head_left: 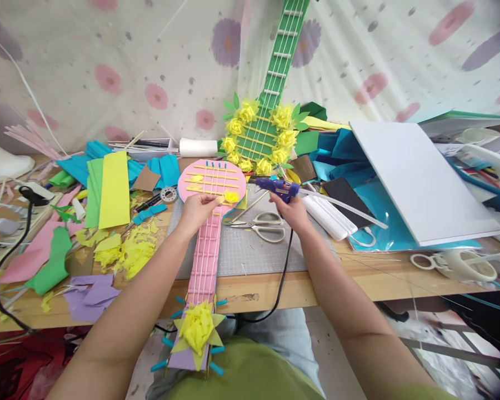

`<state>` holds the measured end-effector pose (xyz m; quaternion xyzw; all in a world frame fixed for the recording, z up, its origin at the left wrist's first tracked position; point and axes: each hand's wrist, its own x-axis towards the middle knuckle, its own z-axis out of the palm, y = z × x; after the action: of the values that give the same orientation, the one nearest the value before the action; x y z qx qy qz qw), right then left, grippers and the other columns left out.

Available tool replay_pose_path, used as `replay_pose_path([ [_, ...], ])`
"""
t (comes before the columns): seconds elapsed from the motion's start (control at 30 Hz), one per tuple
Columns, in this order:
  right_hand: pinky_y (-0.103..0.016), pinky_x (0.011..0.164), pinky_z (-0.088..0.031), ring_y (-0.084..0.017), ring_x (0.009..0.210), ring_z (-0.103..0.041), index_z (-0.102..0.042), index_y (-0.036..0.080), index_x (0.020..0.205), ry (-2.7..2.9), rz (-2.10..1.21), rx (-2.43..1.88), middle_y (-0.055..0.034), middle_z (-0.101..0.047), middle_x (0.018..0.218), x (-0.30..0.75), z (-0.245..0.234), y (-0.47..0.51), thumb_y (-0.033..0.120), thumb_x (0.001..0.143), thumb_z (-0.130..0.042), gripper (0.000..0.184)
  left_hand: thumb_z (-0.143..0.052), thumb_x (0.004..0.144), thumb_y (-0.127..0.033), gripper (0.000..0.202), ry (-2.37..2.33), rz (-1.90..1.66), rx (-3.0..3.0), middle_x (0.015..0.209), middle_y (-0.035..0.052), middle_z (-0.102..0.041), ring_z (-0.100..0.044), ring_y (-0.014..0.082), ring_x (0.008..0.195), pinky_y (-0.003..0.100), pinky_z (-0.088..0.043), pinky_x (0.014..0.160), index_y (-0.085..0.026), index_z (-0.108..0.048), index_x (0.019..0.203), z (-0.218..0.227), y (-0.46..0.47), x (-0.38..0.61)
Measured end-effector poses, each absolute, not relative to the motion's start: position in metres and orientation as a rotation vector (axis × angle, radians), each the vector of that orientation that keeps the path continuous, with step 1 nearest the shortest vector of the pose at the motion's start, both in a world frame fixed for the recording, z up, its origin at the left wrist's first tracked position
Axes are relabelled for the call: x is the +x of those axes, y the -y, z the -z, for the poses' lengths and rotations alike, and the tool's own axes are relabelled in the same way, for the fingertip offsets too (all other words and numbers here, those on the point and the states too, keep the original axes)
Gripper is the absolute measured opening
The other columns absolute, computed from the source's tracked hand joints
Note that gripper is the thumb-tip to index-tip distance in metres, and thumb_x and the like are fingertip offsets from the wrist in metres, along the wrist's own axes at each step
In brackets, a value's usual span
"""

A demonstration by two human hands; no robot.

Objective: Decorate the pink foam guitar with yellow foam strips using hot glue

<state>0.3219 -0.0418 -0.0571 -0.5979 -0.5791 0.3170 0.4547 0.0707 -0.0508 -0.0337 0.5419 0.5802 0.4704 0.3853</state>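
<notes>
A pink toy guitar (207, 250) made of card lies with its round body on the grey cutting mat (250, 258) and its neck reaching over the table edge toward me. My left hand (200, 212) is over the body, thumb and fingers pinched at the left edge of a small yellow paper flower (232, 196). Another flat yellow piece (196, 178) sits on the body among yellow sticks. In my right hand (289, 208) is a blue hot glue gun (278, 188), its nozzle pointing left toward the guitar. Scissors (261, 225) lie below it.
A green toy guitar (270, 105) ringed with yellow flowers leans at the back. Yellow paper scraps (127, 253) and coloured sheets cover the left side. On the right are a white board (420, 183) and tape rolls (469, 266). The gun's black cord (284, 272) hangs over the front edge.
</notes>
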Motion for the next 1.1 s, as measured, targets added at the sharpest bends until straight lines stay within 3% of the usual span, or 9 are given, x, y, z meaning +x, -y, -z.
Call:
replay_pose_path([
  [0.13,-0.035,0.067,-0.045,-0.024,0.070,-0.060,-0.063,0.016,0.080,1.227,-0.459,-1.786,-0.0068,-0.062,0.064,0.348,0.066,0.032,0.059,0.072,-0.054,0.045,-0.074,0.055,-0.037,0.023,-1.520,-1.274,1.247,0.071,0.0038,-0.069,-0.059,0.0160,0.069,0.025,-0.043,0.060,-0.017,-0.066,0.064,0.027,0.048,0.066],
  [0.27,-0.038,0.076,-0.045,-0.029,0.085,-0.063,-0.063,0.012,0.091,1.254,-0.404,-2.001,-0.0145,-0.068,0.081,0.357,0.074,0.027,0.051,0.076,-0.053,0.043,-0.073,0.054,-0.033,0.023,-1.542,-1.322,1.193,0.066,0.0017,-0.065,-0.054,0.0121,0.060,0.024,-0.041,0.056,-0.017,-0.061,0.064,0.018,0.044,0.063],
  [0.47,-0.035,0.080,-0.044,-0.029,0.097,-0.061,-0.061,0.012,0.098,1.451,-0.392,-2.011,-0.0164,-0.067,0.096,0.352,0.081,0.025,0.049,0.078,-0.052,0.042,-0.070,0.058,-0.029,0.016,-1.537,-1.331,1.269,0.061,-0.0009,-0.060,-0.047,0.0097,0.052,0.024,-0.039,0.054,-0.018,-0.061,0.065,0.022,0.032,0.052],
  [0.7,-0.039,0.086,-0.040,-0.033,0.108,-0.054,-0.056,0.009,0.098,1.723,-0.186,-2.237,-0.0230,-0.060,0.108,0.362,0.056,0.050,0.045,0.076,-0.057,0.043,-0.071,0.056,-0.027,0.017,-1.584,-1.232,1.374,0.062,0.0005,-0.060,-0.051,0.0134,0.057,0.027,-0.040,0.058,-0.018,-0.062,0.066,0.022,0.027,0.042],
  [0.8,-0.038,0.074,-0.042,-0.030,0.090,-0.059,-0.055,0.017,0.084,1.808,-0.254,-2.309,-0.0155,-0.063,0.093,0.362,0.038,0.068,0.050,0.074,-0.058,0.035,-0.071,0.055,-0.024,0.017,-1.622,-1.205,1.404,0.058,-0.0001,-0.058,-0.053,0.0148,0.056,0.028,-0.039,0.056,-0.018,-0.061,0.067,0.019,0.026,0.041],
  [0.9,-0.032,0.063,-0.041,-0.021,0.070,-0.057,-0.050,0.022,0.073,1.938,-0.485,-2.053,-0.0045,-0.061,0.074,0.348,0.026,0.074,0.050,0.072,-0.059,0.030,-0.070,0.055,-0.021,0.019,-1.656,-1.157,1.417,0.056,-0.0008,-0.057,-0.053,0.0154,0.053,0.028,-0.038,0.054,-0.019,-0.057,0.068,0.017,0.023,0.041],
  [1.1,-0.028,0.066,-0.044,-0.013,0.068,-0.053,-0.054,0.021,0.080,1.862,-0.864,-1.283,-0.0006,-0.060,0.079,0.289,0.013,0.035,0.042,0.072,-0.060,0.023,-0.071,0.057,-0.023,0.032,-1.618,-1.043,1.564,0.058,-0.0028,-0.060,-0.053,0.0147,0.051,0.028,-0.038,0.055,-0.021,-0.051,0.082,0.019,0.018,0.040],
])
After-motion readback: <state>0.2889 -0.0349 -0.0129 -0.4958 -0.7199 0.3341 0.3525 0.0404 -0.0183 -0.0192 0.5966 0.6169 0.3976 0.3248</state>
